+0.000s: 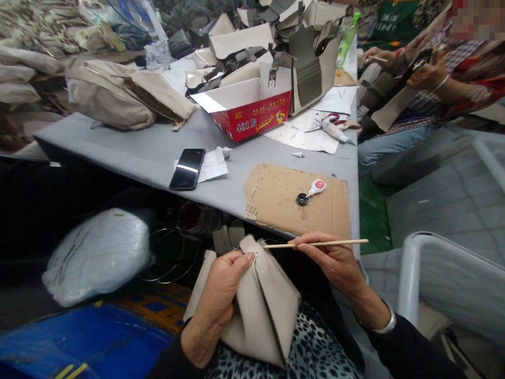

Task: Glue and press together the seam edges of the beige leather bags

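A beige bag (256, 316) rests on my lap, with a dark slit running down its side and small holes near the top corner. My left hand (221, 295) is closed on that top corner, thumb pressed beside the holes. Between the fingers of my right hand (331, 258) is a thin wooden stick (347, 242), held nearly level. Its left tip meets the bag's upper edge, where a few loose threads show. Beyond my hands, a small white glue bottle (316, 186) leans its nozzle on a black round cap (302, 199), both on a cardboard sheet (272, 195).
On the grey table (130, 152) are a phone (188, 168), a red box (256, 118) under several bag parts, pliers (329, 124) and a beige bag (114, 95). A co-worker's hands (428, 71) hold bag pieces at right. A metal chair frame (410, 279) stands right of me.
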The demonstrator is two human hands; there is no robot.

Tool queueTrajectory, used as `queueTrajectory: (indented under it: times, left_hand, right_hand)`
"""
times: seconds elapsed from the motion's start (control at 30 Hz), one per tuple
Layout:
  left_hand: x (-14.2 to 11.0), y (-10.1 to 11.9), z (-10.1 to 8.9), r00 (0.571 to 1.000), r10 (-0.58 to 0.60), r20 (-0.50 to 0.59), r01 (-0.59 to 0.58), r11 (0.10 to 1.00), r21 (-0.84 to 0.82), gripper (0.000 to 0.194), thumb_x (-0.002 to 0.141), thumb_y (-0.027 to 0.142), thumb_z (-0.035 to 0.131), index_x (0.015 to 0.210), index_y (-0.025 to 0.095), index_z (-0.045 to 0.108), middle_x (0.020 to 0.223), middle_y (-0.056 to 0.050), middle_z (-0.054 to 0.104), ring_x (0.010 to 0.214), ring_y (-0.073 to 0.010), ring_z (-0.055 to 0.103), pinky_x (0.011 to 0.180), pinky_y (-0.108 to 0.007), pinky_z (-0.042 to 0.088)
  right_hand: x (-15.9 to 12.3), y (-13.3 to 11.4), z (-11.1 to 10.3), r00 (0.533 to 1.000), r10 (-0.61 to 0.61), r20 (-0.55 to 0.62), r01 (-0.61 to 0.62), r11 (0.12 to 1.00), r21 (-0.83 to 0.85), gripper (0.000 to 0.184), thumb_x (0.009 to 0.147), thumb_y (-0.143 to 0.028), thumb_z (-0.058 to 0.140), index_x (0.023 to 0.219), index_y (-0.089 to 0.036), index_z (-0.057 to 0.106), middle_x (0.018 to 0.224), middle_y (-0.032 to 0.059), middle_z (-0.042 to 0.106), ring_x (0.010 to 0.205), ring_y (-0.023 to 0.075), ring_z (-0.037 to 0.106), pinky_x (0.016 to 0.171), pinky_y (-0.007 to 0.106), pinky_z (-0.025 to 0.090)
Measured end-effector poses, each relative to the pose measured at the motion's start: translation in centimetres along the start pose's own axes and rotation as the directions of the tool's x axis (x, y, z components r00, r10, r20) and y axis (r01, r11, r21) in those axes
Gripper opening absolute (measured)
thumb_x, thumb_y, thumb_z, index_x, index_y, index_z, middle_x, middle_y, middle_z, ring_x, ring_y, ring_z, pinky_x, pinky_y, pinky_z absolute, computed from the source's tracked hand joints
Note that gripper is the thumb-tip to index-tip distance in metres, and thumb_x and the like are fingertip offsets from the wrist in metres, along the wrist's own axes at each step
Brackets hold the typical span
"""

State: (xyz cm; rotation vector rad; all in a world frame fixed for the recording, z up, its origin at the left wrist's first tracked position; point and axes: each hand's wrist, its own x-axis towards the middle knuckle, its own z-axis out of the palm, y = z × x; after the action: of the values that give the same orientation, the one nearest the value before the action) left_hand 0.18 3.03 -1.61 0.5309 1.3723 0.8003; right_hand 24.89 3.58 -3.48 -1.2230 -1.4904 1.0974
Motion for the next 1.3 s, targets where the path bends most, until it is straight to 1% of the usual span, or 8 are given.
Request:
queueTrajectory:
  times: [0.2, 0.43, 0.53, 0.67, 0.8, 0.97, 1.17, 1.3]
  left_hand:
    - [-0.2, -0.1, -0.4, 1.000, 0.025, 0.017, -0.026, 0.999, 0.038, 0.039, 0.067, 0.049, 0.086, 0.065, 0.015, 0.067, 0.064, -0.003, 0.065, 0.058, -0.0143, 0.054, 0.054, -0.022, 0.041]
    - [-0.6, -0.1, -1.2, 0.998, 0.053, 0.015, -0.054, 0.991, 0.121, 0.036, 0.072, 0.047, 0.083, 0.065, 0.014, 0.069, 0.064, -0.002, 0.065, 0.058, -0.0138, 0.053, 0.054, -0.022, 0.041]
    - [-0.6, -0.1, -1.6, 0.999, 0.028, 0.022, -0.029, 0.997, 0.077, 0.037, 0.070, 0.047, 0.085, 0.065, 0.014, 0.068, 0.065, -0.003, 0.066, 0.059, -0.0146, 0.055, 0.054, -0.022, 0.043]
    - [-0.6, -0.2, -1.8, 0.999, 0.005, 0.046, -0.004, 1.000, -0.026, 0.037, 0.069, 0.046, 0.087, 0.071, 0.014, 0.071, 0.069, -0.005, 0.069, 0.060, -0.0152, 0.057, 0.056, -0.022, 0.045]
    - [-0.8, -0.1, -1.9, 0.998, -0.005, 0.063, 0.010, 0.997, -0.076, 0.038, 0.067, 0.046, 0.089, 0.073, 0.013, 0.072, 0.070, -0.007, 0.070, 0.061, -0.0165, 0.060, 0.056, -0.023, 0.048]
    - [-1.0, -0.1, -2.2, 0.996, -0.022, 0.082, 0.030, 0.994, -0.105, 0.039, 0.068, 0.046, 0.089, 0.076, 0.012, 0.072, 0.070, -0.009, 0.071, 0.063, -0.0192, 0.064, 0.058, -0.024, 0.050]
    - [-0.9, -0.3, -2.3, 0.996, -0.008, 0.089, 0.019, 0.993, -0.116, 0.037, 0.071, 0.044, 0.088, 0.079, 0.011, 0.074, 0.070, -0.009, 0.072, 0.063, -0.0180, 0.063, 0.058, -0.023, 0.051]
    - [-0.8, -0.3, -2.3, 0.997, -0.021, 0.072, 0.030, 0.991, -0.133, 0.038, 0.068, 0.045, 0.089, 0.075, 0.012, 0.072, 0.068, -0.007, 0.070, 0.060, -0.0170, 0.062, 0.056, -0.023, 0.049]
  right_hand:
    - [0.0, -0.3, 0.5, 0.995, -0.023, -0.096, 0.027, 0.999, 0.042, 0.008, 0.094, -0.027, 0.074, 0.096, -0.028, 0.081, 0.093, -0.0004, 0.080, 0.085, 0.0162, 0.075, 0.080, 0.024, 0.059]
    - [0.3, -0.4, 1.0, 0.993, -0.002, -0.117, 0.013, 0.995, 0.095, 0.005, 0.090, -0.026, 0.077, 0.090, -0.025, 0.082, 0.088, 0.0025, 0.080, 0.081, 0.0177, 0.075, 0.076, 0.025, 0.060]
    - [0.1, -0.3, 1.8, 0.991, 0.046, -0.128, -0.017, 0.976, 0.219, 0.005, 0.089, -0.027, 0.079, 0.090, -0.024, 0.082, 0.086, 0.0034, 0.080, 0.077, 0.0181, 0.074, 0.073, 0.026, 0.061]
    - [-0.5, 0.2, 4.0, 0.984, 0.118, -0.133, -0.047, 0.894, 0.446, 0.007, 0.090, -0.029, 0.078, 0.089, -0.024, 0.082, 0.081, 0.0036, 0.078, 0.072, 0.0182, 0.072, 0.068, 0.028, 0.061]
    - [-1.1, 1.0, 6.1, 0.969, 0.187, -0.159, -0.077, 0.848, 0.525, 0.006, 0.090, -0.028, 0.077, 0.088, -0.024, 0.082, 0.083, 0.0030, 0.077, 0.072, 0.0171, 0.071, 0.069, 0.028, 0.060]
    - [-1.4, 1.5, 6.8, 0.968, 0.208, -0.140, -0.104, 0.842, 0.529, 0.007, 0.091, -0.027, 0.076, 0.089, -0.023, 0.081, 0.082, 0.0028, 0.077, 0.073, 0.0164, 0.070, 0.070, 0.027, 0.059]
    - [-2.1, 1.4, 6.3, 0.966, 0.236, -0.102, -0.156, 0.852, 0.499, 0.008, 0.091, -0.030, 0.076, 0.091, -0.023, 0.079, 0.086, 0.0037, 0.077, 0.077, 0.0183, 0.072, 0.074, 0.029, 0.061]
    - [-2.4, 1.2, 5.9, 0.966, 0.241, -0.094, -0.174, 0.873, 0.455, 0.012, 0.090, -0.033, 0.077, 0.090, -0.021, 0.079, 0.086, 0.0059, 0.077, 0.078, 0.0204, 0.073, 0.074, 0.032, 0.062]
